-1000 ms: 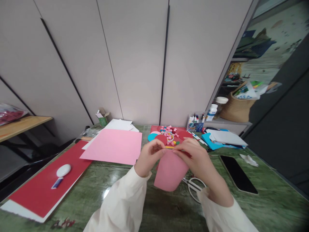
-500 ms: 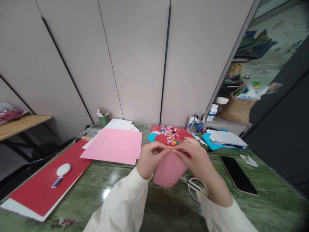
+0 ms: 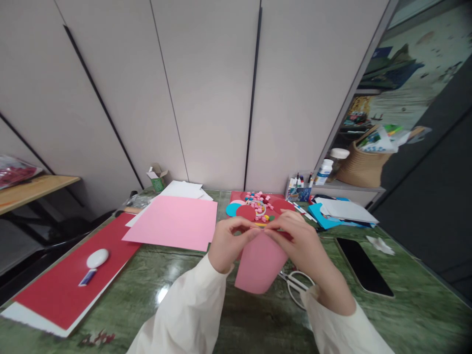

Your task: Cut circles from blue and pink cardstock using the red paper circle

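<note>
A piece of pink paper (image 3: 259,265) hangs below my fingers, its upper edge pinched between both hands. My left hand (image 3: 230,242) is closed on that edge from the left, thumb and fingertips together. From the right, my right hand (image 3: 295,237) pinches the same edge, its fingertips almost meeting the left ones. White-handled scissors (image 3: 298,285) lie on the table under my right wrist, partly hidden by the paper and the sleeve. Just beyond my hands are a red paper circle (image 3: 246,212), a blue circle (image 3: 232,210) and a pile of small pink pieces (image 3: 254,197).
Pink sheets (image 3: 177,221) lie left, beside red card (image 3: 114,260) bearing a white oval object (image 3: 97,259). A black phone (image 3: 364,267) rests at right. Behind are a marker holder (image 3: 299,191) and blue and white papers (image 3: 346,210). Tall cabinet doors (image 3: 206,88) stand behind the table.
The lower part of the pink paper has swung slightly down and turned, showing more of its face. Both hands keep nearly the same place and pinch.
</note>
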A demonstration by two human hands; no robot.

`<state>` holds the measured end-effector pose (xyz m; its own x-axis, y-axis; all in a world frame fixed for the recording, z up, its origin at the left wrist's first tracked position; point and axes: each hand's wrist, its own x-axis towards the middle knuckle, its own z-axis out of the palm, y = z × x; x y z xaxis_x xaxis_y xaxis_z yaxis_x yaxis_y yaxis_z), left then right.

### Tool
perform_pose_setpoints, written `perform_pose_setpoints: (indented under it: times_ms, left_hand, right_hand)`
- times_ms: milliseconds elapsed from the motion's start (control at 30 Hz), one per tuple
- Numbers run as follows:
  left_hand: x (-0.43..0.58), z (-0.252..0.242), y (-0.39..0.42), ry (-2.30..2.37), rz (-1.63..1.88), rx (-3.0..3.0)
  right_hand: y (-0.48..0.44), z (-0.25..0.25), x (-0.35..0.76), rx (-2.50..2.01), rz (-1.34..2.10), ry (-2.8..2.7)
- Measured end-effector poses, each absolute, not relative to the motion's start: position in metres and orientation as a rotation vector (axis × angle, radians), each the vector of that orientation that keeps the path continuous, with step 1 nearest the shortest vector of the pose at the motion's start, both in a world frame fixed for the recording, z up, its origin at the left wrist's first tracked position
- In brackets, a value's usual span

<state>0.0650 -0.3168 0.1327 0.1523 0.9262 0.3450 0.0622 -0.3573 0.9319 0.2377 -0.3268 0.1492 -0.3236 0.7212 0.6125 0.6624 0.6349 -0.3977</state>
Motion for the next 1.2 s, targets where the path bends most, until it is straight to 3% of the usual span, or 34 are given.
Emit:
perform_pose_setpoints:
  times_ms: [1200]
  left_hand:
    - [0.0656,0.1388,-0.3185,0.938,1.307,1.523]
  right_hand:
    - [-0.3296,0.1523,0.2379,-1.081,0.127,-2.073]
